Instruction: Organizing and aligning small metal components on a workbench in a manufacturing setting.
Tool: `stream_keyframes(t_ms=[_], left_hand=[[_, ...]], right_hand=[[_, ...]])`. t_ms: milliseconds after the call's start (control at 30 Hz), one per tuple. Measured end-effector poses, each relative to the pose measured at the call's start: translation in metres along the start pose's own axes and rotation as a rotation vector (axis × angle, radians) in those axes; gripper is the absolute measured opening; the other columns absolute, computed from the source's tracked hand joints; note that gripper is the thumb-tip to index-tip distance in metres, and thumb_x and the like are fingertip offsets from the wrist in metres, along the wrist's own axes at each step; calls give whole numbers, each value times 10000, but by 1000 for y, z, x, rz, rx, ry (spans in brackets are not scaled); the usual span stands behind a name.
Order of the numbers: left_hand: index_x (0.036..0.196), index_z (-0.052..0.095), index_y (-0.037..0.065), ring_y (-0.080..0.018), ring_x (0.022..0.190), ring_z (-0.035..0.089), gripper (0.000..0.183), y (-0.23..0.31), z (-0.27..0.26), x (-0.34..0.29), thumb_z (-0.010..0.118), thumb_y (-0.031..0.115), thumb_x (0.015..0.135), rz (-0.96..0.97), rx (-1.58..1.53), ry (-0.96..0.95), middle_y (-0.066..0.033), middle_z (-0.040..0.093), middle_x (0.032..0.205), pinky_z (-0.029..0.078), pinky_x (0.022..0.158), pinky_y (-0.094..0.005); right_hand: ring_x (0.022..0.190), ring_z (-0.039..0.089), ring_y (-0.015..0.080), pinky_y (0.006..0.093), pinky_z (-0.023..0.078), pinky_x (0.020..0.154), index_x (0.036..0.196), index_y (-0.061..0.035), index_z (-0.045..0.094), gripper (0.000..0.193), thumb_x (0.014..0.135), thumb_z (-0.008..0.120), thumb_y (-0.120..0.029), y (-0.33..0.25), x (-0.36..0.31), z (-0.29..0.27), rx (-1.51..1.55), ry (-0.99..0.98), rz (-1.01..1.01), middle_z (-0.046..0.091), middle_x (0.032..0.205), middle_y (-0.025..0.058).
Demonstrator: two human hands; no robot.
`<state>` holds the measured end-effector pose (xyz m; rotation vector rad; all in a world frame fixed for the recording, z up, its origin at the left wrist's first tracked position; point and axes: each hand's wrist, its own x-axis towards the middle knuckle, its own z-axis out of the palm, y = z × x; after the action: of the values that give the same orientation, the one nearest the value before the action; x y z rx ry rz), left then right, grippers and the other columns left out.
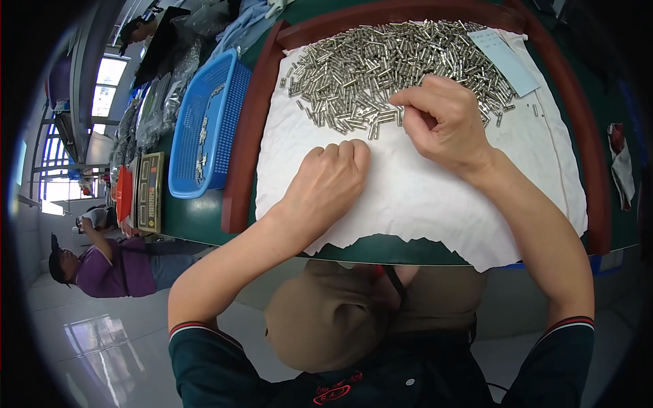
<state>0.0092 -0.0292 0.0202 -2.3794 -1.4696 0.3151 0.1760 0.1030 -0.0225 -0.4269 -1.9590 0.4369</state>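
A broad heap of small shiny metal pins lies on a white cloth. My left hand rests on the cloth just in front of the heap, back up and fingers curled under. Whatever it may hold is hidden. My right hand is over the near right edge of the heap, its fingers bent in toward the thumb. I cannot make out anything between those fingertips. A few loose pins lie at the heap's near edge, between the two hands.
A dark red wooden frame borders the cloth on the green table. Pale blue paper lies on the heap's right side. Left of the frame stands a blue plastic basket with some metal parts. A person in purple stands farther left.
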Motion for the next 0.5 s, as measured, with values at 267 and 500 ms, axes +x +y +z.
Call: stream_keyframes(t_ms=[267, 500], left_hand=[[939, 444, 20, -275, 668, 632, 122, -5, -6, 10, 536, 52, 867, -127, -158, -203, -129, 564, 771, 516, 594, -384], [916, 456, -6, -334, 629, 660, 113, -22, -1, 13, 533, 44, 850, -94, -333, -119, -173, 617, 689, 536, 548, -416]], right_hand=[[557, 560, 257, 370, 469, 528, 760, -63, 694, 99, 703, 626, -19, -1, -2, -1, -24, -36, 31, 549, 586, 82], [560, 567, 259, 371, 470, 530, 754, -63, 695, 93, 706, 627, -22, -3, -1, -1, -19, -48, 30, 550, 586, 83]])
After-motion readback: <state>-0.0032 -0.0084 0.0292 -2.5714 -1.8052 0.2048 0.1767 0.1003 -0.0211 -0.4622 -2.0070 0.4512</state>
